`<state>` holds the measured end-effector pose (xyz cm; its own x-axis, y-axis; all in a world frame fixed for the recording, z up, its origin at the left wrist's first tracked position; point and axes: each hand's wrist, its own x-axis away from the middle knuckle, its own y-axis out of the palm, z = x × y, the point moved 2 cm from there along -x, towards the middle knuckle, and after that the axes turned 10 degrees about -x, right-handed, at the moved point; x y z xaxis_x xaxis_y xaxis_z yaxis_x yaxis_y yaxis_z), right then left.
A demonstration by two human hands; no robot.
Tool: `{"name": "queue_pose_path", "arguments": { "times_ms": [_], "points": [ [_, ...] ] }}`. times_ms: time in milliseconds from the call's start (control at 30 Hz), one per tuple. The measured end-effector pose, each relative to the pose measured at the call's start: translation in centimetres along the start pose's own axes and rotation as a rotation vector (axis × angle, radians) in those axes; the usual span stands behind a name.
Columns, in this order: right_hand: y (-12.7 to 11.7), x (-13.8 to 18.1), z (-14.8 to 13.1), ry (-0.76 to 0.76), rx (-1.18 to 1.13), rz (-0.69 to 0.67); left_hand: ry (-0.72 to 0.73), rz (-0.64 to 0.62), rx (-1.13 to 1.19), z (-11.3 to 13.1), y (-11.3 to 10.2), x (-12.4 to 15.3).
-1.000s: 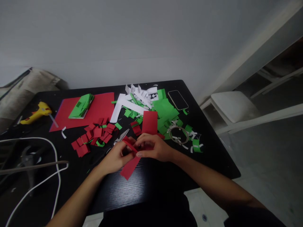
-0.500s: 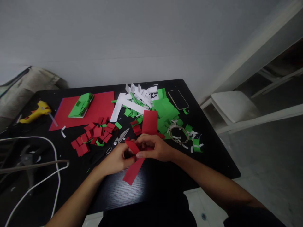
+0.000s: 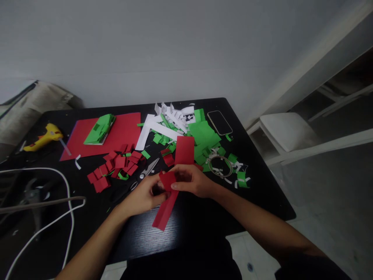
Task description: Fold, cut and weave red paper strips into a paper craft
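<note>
Above the near part of the black table, my left hand (image 3: 147,194) and my right hand (image 3: 192,181) pinch a red paper strip (image 3: 165,212) between them. The strip is folded at its upper end, and its creased tail hangs down toward me. My right thumb presses on the folded part; some fingertips behind the paper are hidden. Just beyond my right hand lies a flat red paper piece (image 3: 184,149). Scissors (image 3: 145,172) with dark handles rest beside my left hand, blades partly open. A pile of small folded red paper pieces (image 3: 119,165) sits to their left.
Green paper (image 3: 202,134), white paper strips (image 3: 144,134) and a round hoop (image 3: 220,166) lie beyond my hands. A phone (image 3: 220,123) is at the back right. At left are a red sheet (image 3: 125,128), a yellow glue gun (image 3: 48,138) and a white cable (image 3: 70,229).
The folded upper end of the red strip has turned flatter and faces up more between my fingers. Its tail has shifted slightly. Both hands stay in nearly the same place.
</note>
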<state>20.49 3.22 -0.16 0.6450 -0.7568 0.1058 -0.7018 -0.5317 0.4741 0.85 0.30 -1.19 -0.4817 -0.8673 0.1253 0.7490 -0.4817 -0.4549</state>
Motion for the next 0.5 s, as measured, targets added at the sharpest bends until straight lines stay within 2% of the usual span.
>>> {"name": "queue_pose_path", "arguments": {
  "times_ms": [233, 500],
  "points": [
    [-0.3, -0.2, -0.2, -0.093, -0.006, 0.045, 0.024, -0.040, 0.077, 0.9, -0.1, -0.1],
    [-0.3, -0.2, -0.3, -0.074, -0.032, 0.069, 0.046, -0.039, 0.081, 1.1, -0.1, 0.0]
  ]
}}
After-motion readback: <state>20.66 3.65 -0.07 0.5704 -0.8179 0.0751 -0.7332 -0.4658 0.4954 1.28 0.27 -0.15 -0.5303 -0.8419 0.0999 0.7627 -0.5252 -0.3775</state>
